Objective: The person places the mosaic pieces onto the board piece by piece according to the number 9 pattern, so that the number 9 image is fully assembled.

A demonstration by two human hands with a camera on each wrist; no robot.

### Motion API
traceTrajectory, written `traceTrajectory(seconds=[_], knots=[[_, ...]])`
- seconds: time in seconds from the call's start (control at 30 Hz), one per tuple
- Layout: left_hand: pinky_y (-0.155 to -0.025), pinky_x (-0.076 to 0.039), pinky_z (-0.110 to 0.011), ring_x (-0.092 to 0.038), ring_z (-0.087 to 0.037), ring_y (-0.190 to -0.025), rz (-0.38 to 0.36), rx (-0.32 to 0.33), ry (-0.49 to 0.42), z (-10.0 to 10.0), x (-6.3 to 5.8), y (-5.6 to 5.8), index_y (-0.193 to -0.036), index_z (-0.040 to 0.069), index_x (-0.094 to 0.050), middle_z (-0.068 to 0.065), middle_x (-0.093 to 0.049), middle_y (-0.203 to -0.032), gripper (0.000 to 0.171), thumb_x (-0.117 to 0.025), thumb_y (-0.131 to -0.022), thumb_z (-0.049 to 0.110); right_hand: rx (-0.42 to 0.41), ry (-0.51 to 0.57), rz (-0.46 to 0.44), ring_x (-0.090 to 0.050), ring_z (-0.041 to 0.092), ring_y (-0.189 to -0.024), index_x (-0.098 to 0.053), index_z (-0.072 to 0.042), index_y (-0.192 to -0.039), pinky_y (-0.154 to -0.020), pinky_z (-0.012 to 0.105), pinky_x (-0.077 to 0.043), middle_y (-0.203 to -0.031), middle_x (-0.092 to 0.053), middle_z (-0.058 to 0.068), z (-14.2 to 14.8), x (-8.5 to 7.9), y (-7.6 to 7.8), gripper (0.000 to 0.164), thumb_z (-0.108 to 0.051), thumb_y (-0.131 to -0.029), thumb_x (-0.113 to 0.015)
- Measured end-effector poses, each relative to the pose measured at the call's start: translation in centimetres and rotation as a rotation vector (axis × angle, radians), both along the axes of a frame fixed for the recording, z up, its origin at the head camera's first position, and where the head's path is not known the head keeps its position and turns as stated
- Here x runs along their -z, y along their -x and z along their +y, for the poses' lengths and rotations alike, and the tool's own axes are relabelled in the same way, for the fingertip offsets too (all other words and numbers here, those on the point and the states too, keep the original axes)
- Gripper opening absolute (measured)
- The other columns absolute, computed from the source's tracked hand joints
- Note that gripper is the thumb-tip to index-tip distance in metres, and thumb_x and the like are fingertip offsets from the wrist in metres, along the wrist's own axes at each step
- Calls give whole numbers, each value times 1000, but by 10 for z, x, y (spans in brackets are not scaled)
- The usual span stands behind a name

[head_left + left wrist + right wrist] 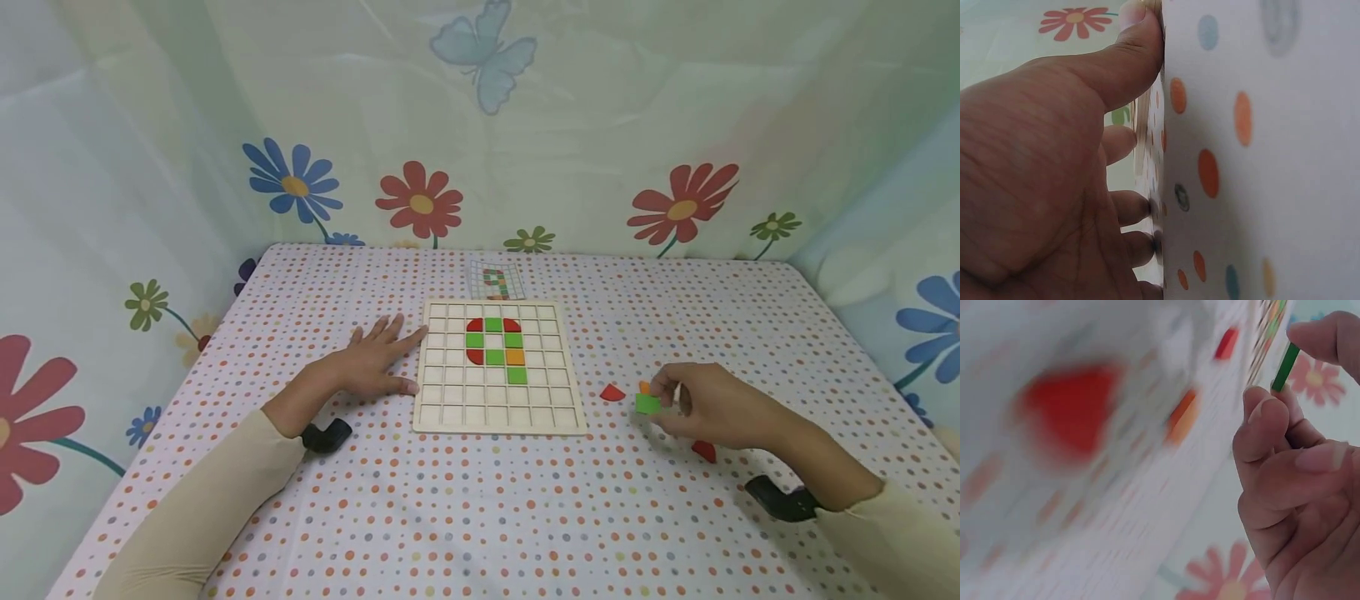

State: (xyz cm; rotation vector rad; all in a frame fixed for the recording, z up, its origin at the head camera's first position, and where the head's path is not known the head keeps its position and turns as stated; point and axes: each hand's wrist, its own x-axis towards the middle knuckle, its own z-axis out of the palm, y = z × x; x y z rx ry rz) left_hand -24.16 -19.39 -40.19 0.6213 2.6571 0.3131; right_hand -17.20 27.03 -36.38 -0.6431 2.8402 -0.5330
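Observation:
A wooden grid board [457,408] lies mid-table, with green, red and orange tiles set in its cells in the form of a 9. My left hand [372,360] rests flat beside it, fingers spread, the thumb and a fingertip touching the board's left edge. To the right of the board, my right hand [712,404] pinches a green square tile [648,404] between thumb and finger. In the right wrist view the green tile [1285,367] is seen edge-on, held off the table. An orange tile [644,387] lies just behind it, partly hidden.
Between board and right hand lies a red quarter-round tile [612,392]; another red tile [704,451] is below that hand. A printed pattern card [495,281] showing a coloured 9 lies behind the board. The dotted tablecloth [420,517] meets a flowered curtain at the back.

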Motion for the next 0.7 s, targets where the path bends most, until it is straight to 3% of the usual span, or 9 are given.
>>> traceTrajectory(seconds=[0.37, 0.7], knots=[[-117, 2, -69, 10, -41, -152, -1, -10, 3, 1, 0, 1, -160, 27, -7, -18, 6, -166, 92, -61, -91, 57, -152, 60, -1, -44, 4, -55, -64, -8, -94, -50, 20, -39, -79, -61, -4, -94, 8, 35, 21, -19, -82, -77], [-117, 3, -68, 10, -41, -152, -12, -17, 4, 0, 1, 1, -160, 29, -5, -17, 7, -166, 92, -60, -91, 58, -186, 43, -36, -51, 6, -68, -65, -7, -99, -66, 22, -45, -77, -60, -7, -132, 19, 41, 25, -24, -85, -77]])
